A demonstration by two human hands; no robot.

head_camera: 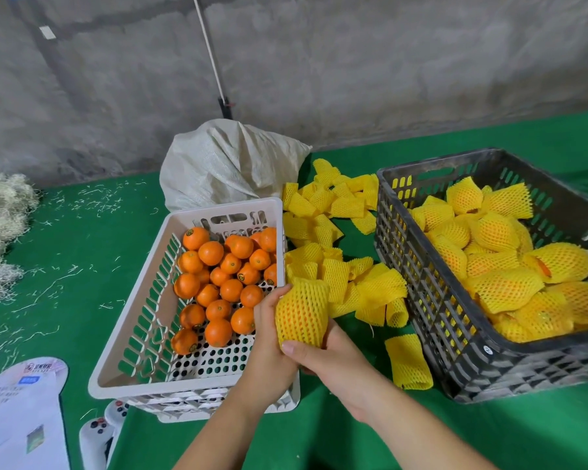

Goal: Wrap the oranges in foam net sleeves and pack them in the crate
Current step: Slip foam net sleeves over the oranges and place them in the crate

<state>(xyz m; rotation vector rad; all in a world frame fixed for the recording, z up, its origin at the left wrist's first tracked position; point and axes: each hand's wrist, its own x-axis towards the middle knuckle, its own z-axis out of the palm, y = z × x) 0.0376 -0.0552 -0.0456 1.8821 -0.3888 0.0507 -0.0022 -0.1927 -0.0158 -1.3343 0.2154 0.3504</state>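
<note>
Orange in yellow foam net sleeve (302, 315), gripped between left hand (273, 337) at its left side and right hand (330, 354) curled under its lower end, raised above the green table (319, 432) between the two crates. To the left, white crate (129, 337) of bare oranges (223, 276); just behind the hands, loose empty sleeves (330, 228); to the right, black crate (431, 300) holding wrapped oranges (510, 266). Farther off, woven sack (228, 164) behind the white crate, straw-like fibre (0, 232) at far left, printed sheet (21, 408) and white controllers (99, 432) at lower left.
</note>
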